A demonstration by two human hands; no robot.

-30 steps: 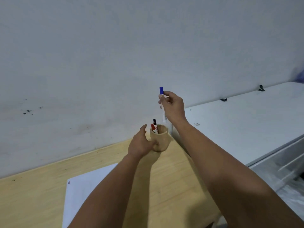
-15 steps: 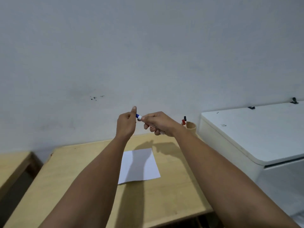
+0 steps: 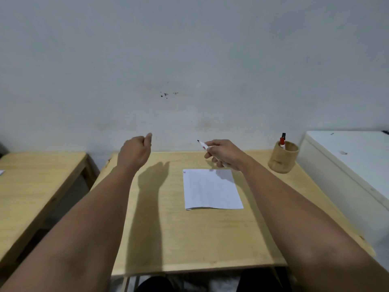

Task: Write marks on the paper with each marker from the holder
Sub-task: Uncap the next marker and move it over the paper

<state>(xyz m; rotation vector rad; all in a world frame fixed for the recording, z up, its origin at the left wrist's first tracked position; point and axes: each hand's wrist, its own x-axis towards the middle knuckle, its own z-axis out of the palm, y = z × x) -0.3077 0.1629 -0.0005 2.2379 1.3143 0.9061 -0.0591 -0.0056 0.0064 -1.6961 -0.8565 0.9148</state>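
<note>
Head view: a marker [image 3: 203, 145] is gripped in the right hand [image 3: 225, 153], raised above the table [image 3: 189, 232], its uncapped dark tip aimed up and to the left. Most of the barrel is covered by the fingers. The left hand [image 3: 134, 152] is held up as a closed fist, thumb tip raised, well apart from the right; whether anything is enclosed in it cannot be told.

The paper [image 3: 211, 189] is laid flat on the table just below the right hand, clear of every table edge. Small marks are seen at its far left corner; their colours are too small to confirm. Its near edge appears slightly folded.

The holder [image 3: 283, 158] is placed near the far right corner of the table, close to a white cabinet [image 3: 347, 165]. Two markers [image 3: 282, 141] protrude from it, one red-capped, one dark.

Open tabletop is left between paper and near edge. A second table [image 3: 31, 186] is cut off at the left, separated by a gap.
</note>
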